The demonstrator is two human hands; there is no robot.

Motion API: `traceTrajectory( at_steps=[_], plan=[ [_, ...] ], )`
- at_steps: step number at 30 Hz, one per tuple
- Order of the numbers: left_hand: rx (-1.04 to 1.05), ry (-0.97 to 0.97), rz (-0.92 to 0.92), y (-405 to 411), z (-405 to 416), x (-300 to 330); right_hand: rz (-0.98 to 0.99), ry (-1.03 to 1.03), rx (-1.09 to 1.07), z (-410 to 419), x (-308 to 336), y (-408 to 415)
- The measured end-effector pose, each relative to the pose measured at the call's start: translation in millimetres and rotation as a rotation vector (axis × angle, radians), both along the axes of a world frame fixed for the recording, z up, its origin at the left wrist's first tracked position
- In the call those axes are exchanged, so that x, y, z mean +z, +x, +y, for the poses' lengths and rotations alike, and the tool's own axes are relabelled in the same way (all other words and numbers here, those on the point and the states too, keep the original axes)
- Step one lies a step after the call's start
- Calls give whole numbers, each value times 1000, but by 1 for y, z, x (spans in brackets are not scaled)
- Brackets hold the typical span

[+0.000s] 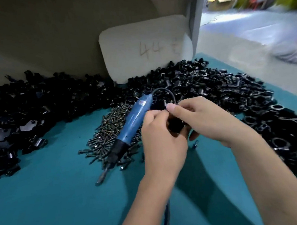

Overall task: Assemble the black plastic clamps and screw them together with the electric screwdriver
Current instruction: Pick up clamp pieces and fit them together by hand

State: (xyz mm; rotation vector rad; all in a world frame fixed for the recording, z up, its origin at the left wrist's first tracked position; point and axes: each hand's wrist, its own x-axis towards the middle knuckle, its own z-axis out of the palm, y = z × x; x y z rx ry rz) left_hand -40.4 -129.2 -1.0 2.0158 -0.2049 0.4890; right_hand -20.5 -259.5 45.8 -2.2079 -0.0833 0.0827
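**A:** What are your hands doing?

**B:** Your left hand and right hand meet above the bench, both with fingers curled round one black clamp held between them. Your right thumb sits on top of it. Most of the clamp is hidden by your fingers, so you cannot tell how far it is put together.

**A:** And the screwdriver?

**B:** The blue electric screwdriver lies free, just left of your left hand, on top of the screw pile, bit pointing toward you and to the left. Its black cord loops from the far end behind your hands.

**A:** Any containers?

**B:** No bins show; everything lies loose on the teal surface. One heap of black parts spreads along the far left, another heap of clamp pieces runs down the right side to the bench's right edge. One stray screw lies under your right hand.

**A:** Room to move?

**B:** The near left of the bench is bare teal. A pale board marked "44" stands at the back against a brown wall. Past the right edge is open floor.
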Motion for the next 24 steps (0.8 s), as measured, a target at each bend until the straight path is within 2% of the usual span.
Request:
traceTrajectory(
  at_steps=[4, 7, 11, 15, 20, 24],
  plan=[
    [-261, -168, 334, 2, -65, -5, -3, -403, -229, -70, 0, -2],
    [-301, -137, 480, 5, -96, -16, 48, -595, -345, -108, -2, 2],
    [-381, -167, 573, 6, -110, -20, -52, -620, -459, -118, -6, 12],
    [-308, -355, 723, 10, -99, -20, -67, -563, -312, -87, -15, 35],
    [-183, -356, 649, 20, -67, -23, 54, -685, -152, -54, -41, 60],
    [-111, -328, 594, 21, -48, -18, -20, -642, -188, -38, -57, 69]
  ],
)
